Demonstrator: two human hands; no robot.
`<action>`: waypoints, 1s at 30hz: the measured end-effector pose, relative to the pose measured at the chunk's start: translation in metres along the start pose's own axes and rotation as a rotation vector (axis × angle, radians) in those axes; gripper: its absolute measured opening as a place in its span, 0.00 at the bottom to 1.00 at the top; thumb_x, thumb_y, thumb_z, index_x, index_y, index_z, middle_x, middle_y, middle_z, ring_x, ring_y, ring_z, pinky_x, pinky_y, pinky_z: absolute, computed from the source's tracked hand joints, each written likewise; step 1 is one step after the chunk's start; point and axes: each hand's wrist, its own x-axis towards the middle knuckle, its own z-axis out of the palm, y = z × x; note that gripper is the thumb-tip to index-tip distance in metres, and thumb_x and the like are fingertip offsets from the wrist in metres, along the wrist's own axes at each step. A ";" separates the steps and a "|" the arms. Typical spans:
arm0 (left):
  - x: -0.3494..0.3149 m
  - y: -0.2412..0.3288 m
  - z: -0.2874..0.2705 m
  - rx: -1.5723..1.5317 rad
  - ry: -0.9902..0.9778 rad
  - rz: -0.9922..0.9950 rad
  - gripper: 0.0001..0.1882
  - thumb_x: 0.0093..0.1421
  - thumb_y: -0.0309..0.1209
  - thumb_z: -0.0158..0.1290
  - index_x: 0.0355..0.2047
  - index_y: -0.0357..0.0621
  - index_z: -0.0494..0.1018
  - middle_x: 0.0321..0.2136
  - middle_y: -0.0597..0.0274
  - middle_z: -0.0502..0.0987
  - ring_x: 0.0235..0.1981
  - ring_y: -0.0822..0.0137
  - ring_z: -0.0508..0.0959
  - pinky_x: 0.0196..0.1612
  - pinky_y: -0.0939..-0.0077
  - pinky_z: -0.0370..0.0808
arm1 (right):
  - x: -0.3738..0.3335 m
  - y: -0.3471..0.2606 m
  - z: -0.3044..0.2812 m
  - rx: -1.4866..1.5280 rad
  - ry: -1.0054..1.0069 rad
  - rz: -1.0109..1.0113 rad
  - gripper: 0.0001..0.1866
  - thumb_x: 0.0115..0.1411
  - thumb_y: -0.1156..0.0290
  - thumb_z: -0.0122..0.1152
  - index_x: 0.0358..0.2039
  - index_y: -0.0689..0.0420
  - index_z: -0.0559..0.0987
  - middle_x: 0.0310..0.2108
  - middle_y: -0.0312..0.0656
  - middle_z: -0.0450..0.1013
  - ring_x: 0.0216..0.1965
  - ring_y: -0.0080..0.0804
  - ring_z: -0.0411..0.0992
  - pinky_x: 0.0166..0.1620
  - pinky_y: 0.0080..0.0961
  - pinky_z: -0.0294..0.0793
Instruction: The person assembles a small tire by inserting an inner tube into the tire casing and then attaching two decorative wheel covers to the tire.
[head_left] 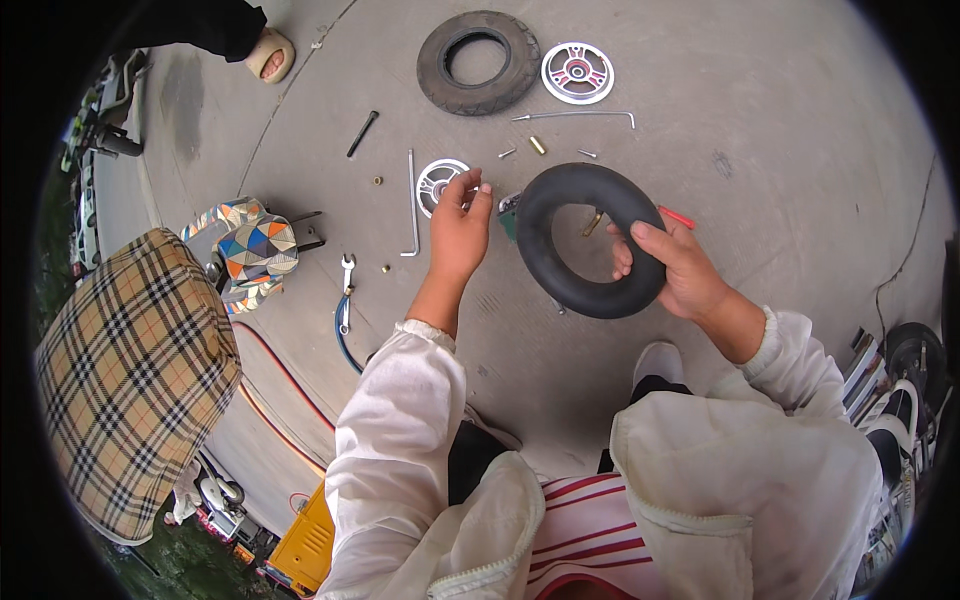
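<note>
My right hand (pixel 682 262) grips a black, rounded inner tube (pixel 548 245) by its right side, with the thumb on top and fingertips through the ring. My left hand (pixel 460 232) is held to the left of the tube, fingers loosely bent and apart, nothing visible in them. It covers part of a silver wheel rim half (pixel 428 187) on the ground. Whether the fingers touch that rim I cannot tell. Through the tube's hole a brass-coloured piece (pixel 592 223) shows. A red-handled tool (pixel 677 217) is partly hidden behind the tube.
Beyond lie a worn tyre (pixel 440 62), a second rim half (pixel 578 98), hex keys (pixel 575 113) (pixel 412 205), a brass sleeve (pixel 538 145) and a long bolt (pixel 362 134). A wrench (pixel 347 275), hoses (pixel 283 365) and a plaid-covered seat (pixel 140 385) are leftward. Another person's foot (pixel 271 56) stands far left.
</note>
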 end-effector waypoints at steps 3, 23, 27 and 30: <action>0.057 0.010 -0.002 0.362 0.002 0.276 0.28 0.60 0.39 0.57 0.56 0.34 0.68 0.51 0.42 0.74 0.55 0.50 0.73 0.58 0.63 0.68 | -0.009 -0.006 -0.003 0.024 0.022 -0.041 0.17 0.66 0.60 0.55 0.46 0.61 0.73 0.28 0.37 0.71 0.29 0.21 0.70 0.38 0.23 0.74; 0.131 0.083 -0.013 0.012 -0.274 0.053 0.33 0.55 0.40 0.62 0.53 0.29 0.65 0.46 0.49 0.75 0.47 0.60 0.77 0.50 0.68 0.73 | -0.041 -0.017 -0.022 0.022 0.143 -0.075 0.18 0.66 0.58 0.56 0.46 0.61 0.72 0.29 0.38 0.71 0.30 0.23 0.71 0.38 0.24 0.74; 0.044 0.122 -0.043 -0.536 -0.333 -0.075 0.29 0.64 0.49 0.54 0.54 0.37 0.65 0.43 0.57 0.74 0.39 0.63 0.79 0.51 0.61 0.77 | -0.040 -0.024 -0.022 0.066 0.154 -0.139 0.18 0.66 0.57 0.56 0.44 0.61 0.72 0.27 0.37 0.71 0.28 0.23 0.71 0.36 0.24 0.74; -0.018 0.091 -0.050 -0.743 -0.309 -0.137 0.29 0.65 0.53 0.49 0.54 0.42 0.66 0.41 0.59 0.75 0.39 0.63 0.79 0.49 0.57 0.80 | -0.042 -0.030 -0.016 0.123 0.164 -0.167 0.19 0.65 0.57 0.57 0.44 0.62 0.72 0.26 0.37 0.71 0.27 0.23 0.71 0.35 0.23 0.75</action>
